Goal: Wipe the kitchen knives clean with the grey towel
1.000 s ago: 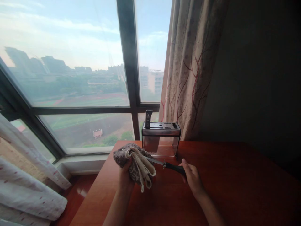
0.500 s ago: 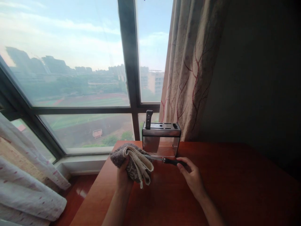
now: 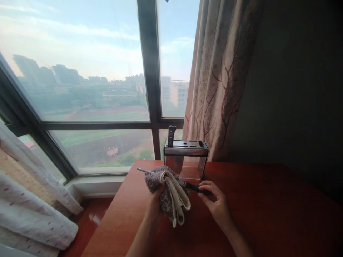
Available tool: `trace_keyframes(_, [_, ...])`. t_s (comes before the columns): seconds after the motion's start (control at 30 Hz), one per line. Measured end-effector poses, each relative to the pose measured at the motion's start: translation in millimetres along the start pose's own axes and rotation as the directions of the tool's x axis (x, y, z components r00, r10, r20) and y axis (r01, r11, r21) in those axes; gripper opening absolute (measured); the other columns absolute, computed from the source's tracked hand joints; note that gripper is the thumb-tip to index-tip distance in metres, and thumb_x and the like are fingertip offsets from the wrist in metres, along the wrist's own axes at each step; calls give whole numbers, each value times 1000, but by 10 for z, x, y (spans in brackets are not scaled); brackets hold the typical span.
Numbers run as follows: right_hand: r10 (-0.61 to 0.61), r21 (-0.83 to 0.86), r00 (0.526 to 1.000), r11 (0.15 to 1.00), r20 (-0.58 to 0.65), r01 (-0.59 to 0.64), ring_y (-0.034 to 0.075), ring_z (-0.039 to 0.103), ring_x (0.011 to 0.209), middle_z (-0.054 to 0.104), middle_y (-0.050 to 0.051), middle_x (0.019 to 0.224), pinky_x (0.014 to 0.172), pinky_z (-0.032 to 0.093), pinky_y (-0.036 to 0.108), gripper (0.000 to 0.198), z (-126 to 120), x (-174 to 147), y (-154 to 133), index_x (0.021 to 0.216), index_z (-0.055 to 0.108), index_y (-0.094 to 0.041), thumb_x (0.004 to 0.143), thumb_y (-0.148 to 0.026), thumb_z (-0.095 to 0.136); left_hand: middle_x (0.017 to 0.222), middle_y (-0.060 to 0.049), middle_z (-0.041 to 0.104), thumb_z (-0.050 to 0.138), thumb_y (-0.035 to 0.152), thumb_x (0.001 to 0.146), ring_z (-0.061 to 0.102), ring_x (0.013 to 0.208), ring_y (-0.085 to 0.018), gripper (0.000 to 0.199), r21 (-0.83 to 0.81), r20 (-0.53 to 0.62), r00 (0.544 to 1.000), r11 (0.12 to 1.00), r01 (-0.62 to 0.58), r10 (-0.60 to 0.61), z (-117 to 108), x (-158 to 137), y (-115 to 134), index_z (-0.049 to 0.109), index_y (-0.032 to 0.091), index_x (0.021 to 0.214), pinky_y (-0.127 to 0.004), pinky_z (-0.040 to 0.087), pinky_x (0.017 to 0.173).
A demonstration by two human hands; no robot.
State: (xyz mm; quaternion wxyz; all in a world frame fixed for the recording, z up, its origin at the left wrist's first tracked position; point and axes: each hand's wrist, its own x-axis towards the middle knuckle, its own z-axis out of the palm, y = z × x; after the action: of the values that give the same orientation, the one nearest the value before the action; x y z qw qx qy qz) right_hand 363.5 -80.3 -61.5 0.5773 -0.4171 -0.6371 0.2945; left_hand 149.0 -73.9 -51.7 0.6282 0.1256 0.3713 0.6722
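My left hand (image 3: 156, 201) is closed around a folded grey-and-cream towel (image 3: 168, 189), which wraps the shaft of a sharpening steel (image 3: 197, 187). The steel's thin metal tip pokes out at the towel's left side, while the middle of its shaft is hidden in the cloth. Its black handle is pinched in the fingers of my right hand (image 3: 215, 201). Just behind the towel stands a clear-sided knife block (image 3: 186, 151) with a dark slotted top. A cleaver (image 3: 171, 136) sits upright in its left slot, its broad blade showing through the clear side.
The reddish-brown wooden table (image 3: 257, 207) reaches to the window ledge (image 3: 102, 185). A patterned curtain (image 3: 219, 78) hangs behind the knife block, with a pale curtain (image 3: 32, 210) at the left. Large window panes face me; the right side is dark wall.
My left hand and the towel have moved right along the steel, close to its handle. The tip now shows beyond the towel's left side. The right hand still grips the handle.
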Motion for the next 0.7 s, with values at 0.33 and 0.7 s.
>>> trace_keyframes(0.33, [275, 89, 961, 957, 37, -277, 17, 57, 48, 63, 3, 59, 46, 43, 24, 43, 67, -60, -2, 87, 71, -18, 92, -52, 45, 89, -12, 76, 85, 21, 56, 71, 88, -32, 40, 144, 56, 998, 990, -7, -2, -1, -78, -172, 69, 12, 91, -38, 58, 77])
trace_keyframes(0.7, [64, -74, 997, 995, 37, -61, 23, 67, 76, 72, 6, 81, 69, 51, 29, 26, 95, -81, -104, 86, 72, -21, 87, -43, 58, 88, -14, 76, 88, 26, 51, 72, 82, -33, 56, 139, 44, 999, 990, -34, 28, 111, -90, -276, 68, 11, 102, -38, 58, 72])
